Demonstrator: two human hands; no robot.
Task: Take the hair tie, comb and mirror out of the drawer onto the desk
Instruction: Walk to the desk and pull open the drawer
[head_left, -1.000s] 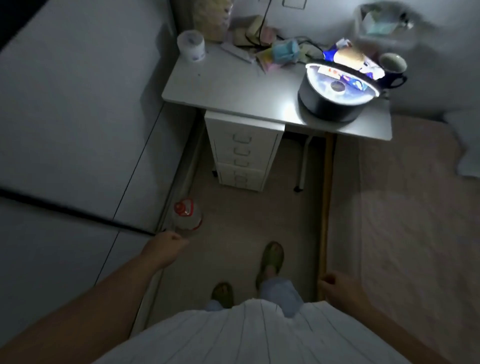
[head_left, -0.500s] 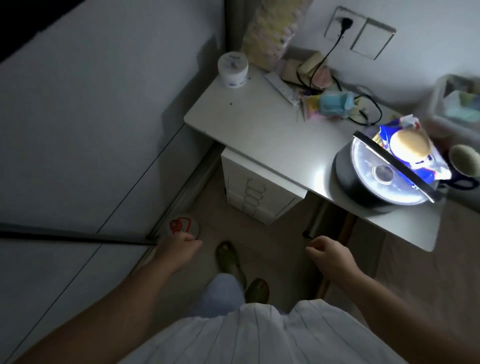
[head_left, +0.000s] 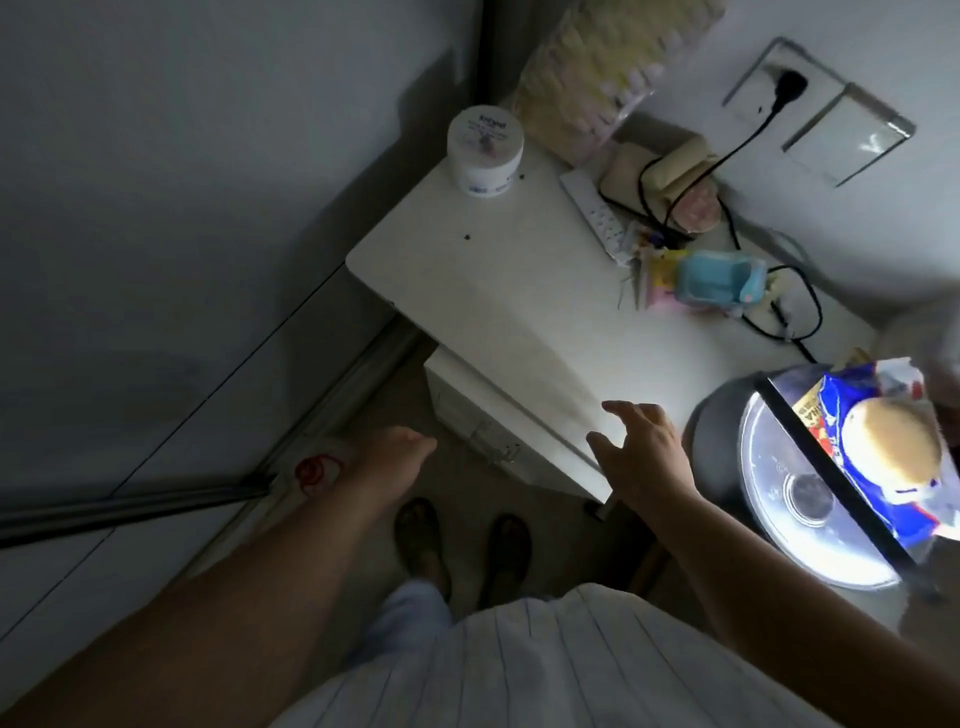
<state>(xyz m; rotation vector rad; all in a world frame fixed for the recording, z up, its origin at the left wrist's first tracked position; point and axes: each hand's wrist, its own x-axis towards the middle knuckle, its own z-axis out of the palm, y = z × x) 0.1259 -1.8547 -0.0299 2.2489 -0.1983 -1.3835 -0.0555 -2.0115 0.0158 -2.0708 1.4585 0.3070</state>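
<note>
A white desk (head_left: 498, 291) stands ahead of me, with a white drawer unit (head_left: 467, 415) under its left end. The drawers are closed, so the hair tie, comb and mirror are hidden. My right hand (head_left: 641, 457) hovers over the desk's front edge, fingers spread, holding nothing. My left hand (head_left: 392, 460) hangs lower, in front of the drawer unit and level with its handles (head_left: 498, 449); its fingers are loosely curled and it holds nothing.
On the desk: a white jar (head_left: 484, 150) at the far left corner, a remote, cables and a blue toy car (head_left: 722, 280) at the back, a lidded pot (head_left: 810, 488) with a snack bag at right. A red-capped bottle (head_left: 314, 470) sits on the floor by the wardrobe.
I have stepped closer to the desk. My right hand has risen to the desk's front edge and spread its fingers. My left hand has moved forward toward the drawer unit.
</note>
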